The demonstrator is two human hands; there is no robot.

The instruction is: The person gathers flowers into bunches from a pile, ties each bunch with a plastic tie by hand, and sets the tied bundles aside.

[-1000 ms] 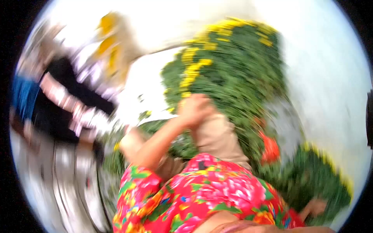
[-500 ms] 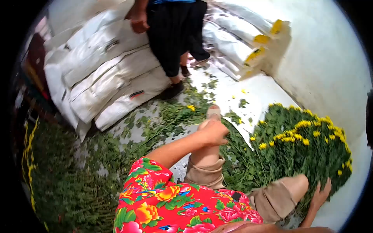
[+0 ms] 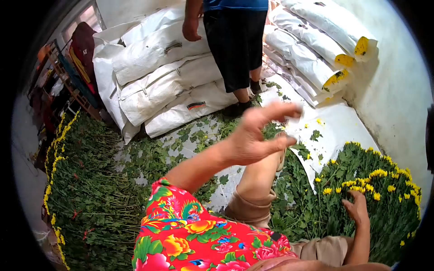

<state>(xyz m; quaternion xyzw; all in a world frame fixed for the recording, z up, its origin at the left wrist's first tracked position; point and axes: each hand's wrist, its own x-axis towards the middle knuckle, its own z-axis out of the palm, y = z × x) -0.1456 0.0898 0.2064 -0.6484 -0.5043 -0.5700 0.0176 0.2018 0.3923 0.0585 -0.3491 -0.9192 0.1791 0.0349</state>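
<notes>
Yellow-headed, green-stemmed cut flowers (image 3: 384, 212) lie at right, blooms mostly far, stems near, beside the closer right hand (image 3: 357, 210), its grip unclear; the left hand (image 3: 251, 140) hangs farther left, spread and empty.

No text, label, brand or number can be read.
The lowest white sack (image 3: 181, 113) of the left-hand stack carries a small dark-and-red mark (image 3: 196, 105) near the middle of its visible side, and a higher sack (image 3: 147, 56) in that stack carries a small dark mark (image 3: 173, 47) toward its right-hand part; both are too small to make out as letters, digits or a sign.
</notes>
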